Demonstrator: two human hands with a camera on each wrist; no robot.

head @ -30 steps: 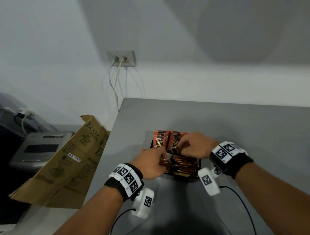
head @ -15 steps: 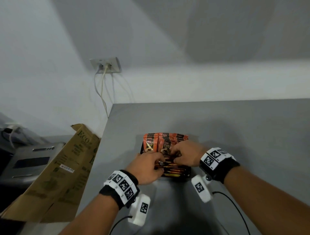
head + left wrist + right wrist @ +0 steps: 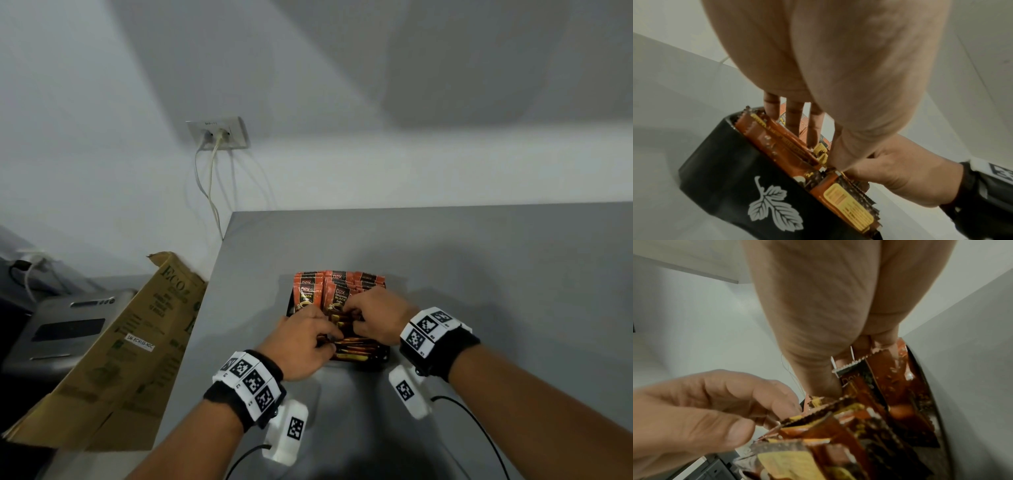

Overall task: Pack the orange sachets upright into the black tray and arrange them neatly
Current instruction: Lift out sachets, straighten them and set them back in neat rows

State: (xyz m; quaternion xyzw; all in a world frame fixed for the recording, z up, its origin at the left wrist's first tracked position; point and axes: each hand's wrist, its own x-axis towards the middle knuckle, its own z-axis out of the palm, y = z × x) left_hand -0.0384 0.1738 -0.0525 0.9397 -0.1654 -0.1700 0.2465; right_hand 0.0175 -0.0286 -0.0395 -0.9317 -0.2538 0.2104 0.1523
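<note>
A black tray (image 3: 383, 356) with a white leaf print (image 3: 774, 211) sits on the grey table, packed with orange sachets (image 3: 310, 291). The rear sachets stand upright with their fronts showing, and the near ones (image 3: 356, 347) lean with their yellow backs up. My left hand (image 3: 327, 339) is over the tray's near left part, thumb and fingers pinching the serrated sachet tops (image 3: 803, 417). My right hand (image 3: 354, 317) is just behind it, thumb and fingers dug down around several sachets (image 3: 885, 369). The two hands almost touch. The tray's floor is hidden.
The table's left edge (image 3: 205, 308) runs close to the tray, with a brown cardboard box (image 3: 130, 349) and a grey machine (image 3: 65, 329) beyond it. A wall socket (image 3: 217, 133) with cables sits above the far corner. Bare tabletop (image 3: 513, 274) lies right of the tray.
My left hand has shifted further in over the tray toward the right hand. More sachets now stand upright at the rear. The head view has swung.
</note>
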